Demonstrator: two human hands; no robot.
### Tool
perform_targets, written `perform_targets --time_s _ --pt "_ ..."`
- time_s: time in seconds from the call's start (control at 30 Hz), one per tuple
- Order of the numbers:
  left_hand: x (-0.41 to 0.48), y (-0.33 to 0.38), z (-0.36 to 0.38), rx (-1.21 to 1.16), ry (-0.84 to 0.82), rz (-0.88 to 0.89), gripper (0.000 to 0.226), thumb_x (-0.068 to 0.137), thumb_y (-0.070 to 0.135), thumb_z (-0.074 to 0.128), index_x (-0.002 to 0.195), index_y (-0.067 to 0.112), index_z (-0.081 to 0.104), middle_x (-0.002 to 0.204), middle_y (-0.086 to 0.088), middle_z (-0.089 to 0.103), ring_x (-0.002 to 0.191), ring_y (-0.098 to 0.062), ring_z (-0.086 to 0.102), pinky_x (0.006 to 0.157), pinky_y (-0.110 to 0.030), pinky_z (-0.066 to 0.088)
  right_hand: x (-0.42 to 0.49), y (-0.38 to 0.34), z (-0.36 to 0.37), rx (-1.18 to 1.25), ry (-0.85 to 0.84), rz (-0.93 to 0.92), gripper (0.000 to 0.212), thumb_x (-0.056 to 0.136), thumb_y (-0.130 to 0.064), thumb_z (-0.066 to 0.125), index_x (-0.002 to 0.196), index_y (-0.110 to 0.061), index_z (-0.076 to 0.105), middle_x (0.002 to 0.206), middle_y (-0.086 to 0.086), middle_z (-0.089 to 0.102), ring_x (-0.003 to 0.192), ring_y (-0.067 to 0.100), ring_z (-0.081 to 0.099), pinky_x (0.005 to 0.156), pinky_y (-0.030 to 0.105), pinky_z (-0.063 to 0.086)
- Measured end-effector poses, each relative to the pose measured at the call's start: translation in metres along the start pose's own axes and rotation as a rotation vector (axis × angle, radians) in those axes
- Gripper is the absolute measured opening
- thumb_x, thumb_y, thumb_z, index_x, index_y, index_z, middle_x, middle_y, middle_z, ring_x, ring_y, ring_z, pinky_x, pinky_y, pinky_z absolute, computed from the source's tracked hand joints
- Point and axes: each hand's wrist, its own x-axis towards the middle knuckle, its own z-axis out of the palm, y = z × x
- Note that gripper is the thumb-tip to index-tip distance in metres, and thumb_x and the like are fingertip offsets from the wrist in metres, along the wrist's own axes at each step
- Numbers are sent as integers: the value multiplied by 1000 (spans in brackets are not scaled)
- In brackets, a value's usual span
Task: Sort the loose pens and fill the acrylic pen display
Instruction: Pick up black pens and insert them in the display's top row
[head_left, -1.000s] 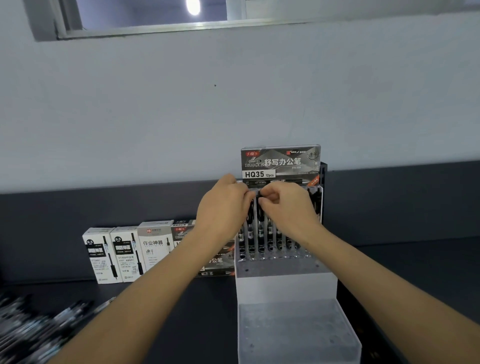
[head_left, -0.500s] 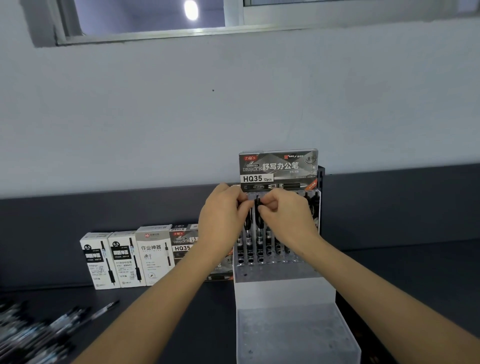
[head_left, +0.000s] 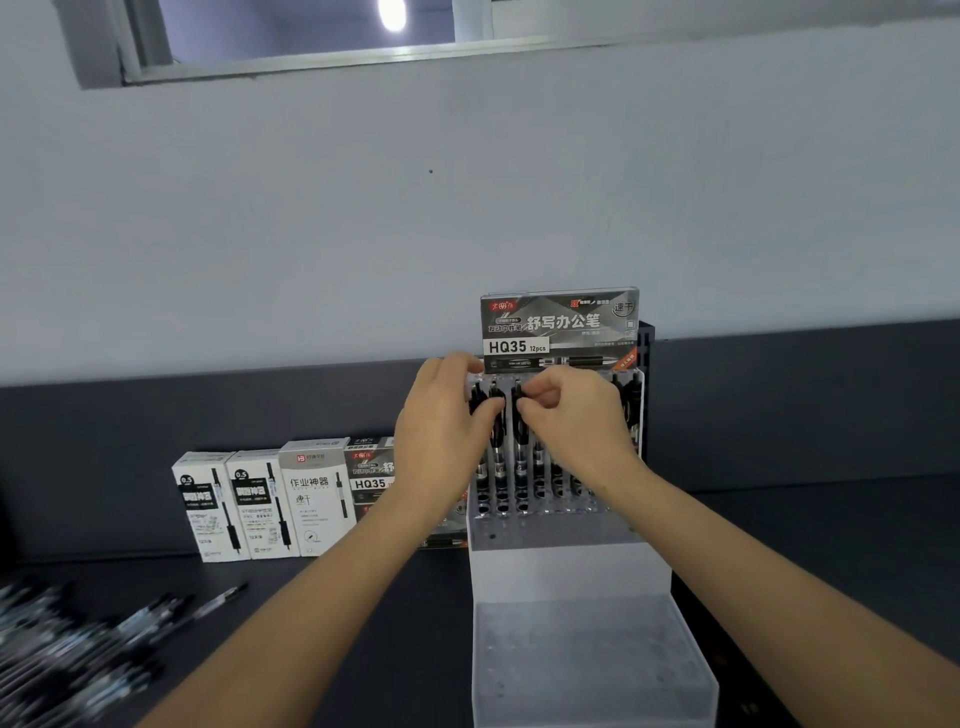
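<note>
A big pale wall fills the top. A window sits high up, and a bright light shines in it. Four small boxes stand in a row on the dark table, side by side, touching. Three are white and one is dark grey.

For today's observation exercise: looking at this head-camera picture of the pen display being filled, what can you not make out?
- Pen tops in the display: hidden behind the left hand and right hand.
- Loose pens: blurred and cut off by the left edge.
- Fourth box: partly hidden by the left arm.
- Small print on the white boxes: too small.
</note>
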Motion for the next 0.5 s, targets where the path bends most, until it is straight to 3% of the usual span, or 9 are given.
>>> perform_targets --time_s 0.1,0.23,0.3,0.37,0.43,0.5 --pt "-4 0 2 7 -17 2 30 85 27 67 111 18 53 86 9 44 77 -8 42 64 -23 32 -2 2 0 7 1 -11 17 89 -19 63 103 -11 68 86 -7 62 82 7 60 67 11 41" --pt "-9 0 6 -14 -45 -18 38 84 27 69 115 19 50 89 7 47 76 -8 43 59 -19 31 -4 3 0 4 -16 -27 18 89 -17 63 105 -10 67 93 -2 66 84 9 61 73 17 45" --pt "-13 0 6 -46 -57 -35 51 82 26 72 124 19 46 97 3 52 81 -10 47 64 -20 35 -6 5 1 -2 -31 -22 18 88 -16 63 105 -10 67 94 -1 67 84 10 61 76 20 48" --pt "-19 -1 6 -59 -54 -43 59 81 25 73 130 17 42 103 1 54 87 -11 50 70 -21 37 -8 8 2 2 -34 -16 17 88 -16 63 104 -11 68 94 -1 68 82 8 60 71 15 47" --pt "-25 -3 5 -51 -39 -41 59 81 24 72 131 15 41 94 7 49 86 -8 46 67 -16 33 -9 9 1 21 -35 -17 17 88 -15 63 103 -10 69 94 -1 68 81 6 59 65 7 40" --pt "-30 -4 2 -49 -17 -47 54 83 23 70 128 15 42 85 14 42 82 -6 43 62 -12 34 -9 9 1 23 -45 -22 17 88 -15 63 103 -10 69 93 -1 68 82 7 59 66 8 40"
